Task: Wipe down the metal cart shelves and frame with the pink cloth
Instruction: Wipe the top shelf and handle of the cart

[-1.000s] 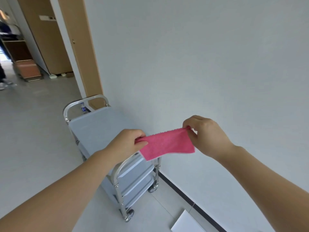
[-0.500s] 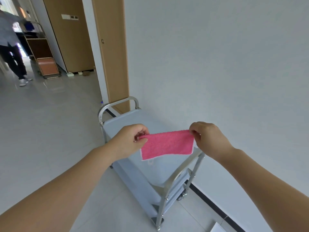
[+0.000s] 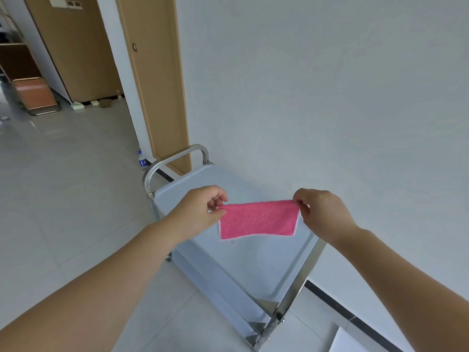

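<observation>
Holding: left hand (image 3: 200,209) and right hand (image 3: 321,212) pinch the top corners of the pink terry cloth (image 3: 257,219)
Cloth: now hangs flatter, above the grey metal cart's top shelf (image 3: 266,262)
Cart: now centred, its far handle (image 3: 175,158) at 12 o'clock

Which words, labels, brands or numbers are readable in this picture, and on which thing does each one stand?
No text can be read.
Bottle on the floor: blue label, print too small and blurred.
Wall plates at top left: no readable marks.
Pink cloth, cart: no print visible.
</observation>
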